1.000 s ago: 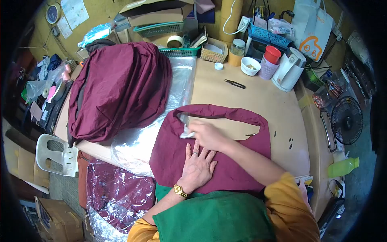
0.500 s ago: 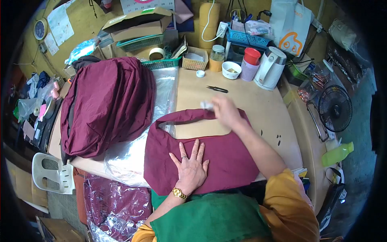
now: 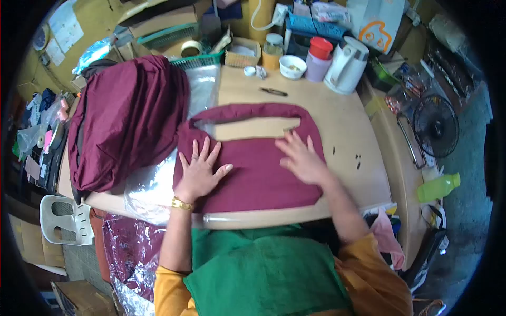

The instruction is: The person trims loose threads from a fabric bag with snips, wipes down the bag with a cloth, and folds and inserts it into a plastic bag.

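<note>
A maroon cloth bag [image 3: 247, 174] lies flat on the brown table, its strap looped toward the back. My left hand [image 3: 199, 171], with a gold watch at the wrist, rests spread on the bag's left part. Over the right part is my right hand [image 3: 303, 158], fingers apart and slightly blurred, holding nothing. A crumpled white scrap [image 3: 261, 72] lies beside a small white lid [image 3: 250, 70] at the back. Black thread snips [image 3: 273, 91] lie beyond the strap.
A large pile of maroon bags [image 3: 126, 121] stands at the left on clear plastic sheeting [image 3: 149, 184]. Along the back are a basket [image 3: 243, 52], a jar, a white bowl [image 3: 292, 67], a red-lidded cup and a white kettle [image 3: 346, 66]. A black fan [image 3: 436, 126] is at the right.
The white scrap has left my right hand and lies at the back near the lid. My right hand has come back over the bag. The bag has moved away from my body, and my left hand has shifted left.
</note>
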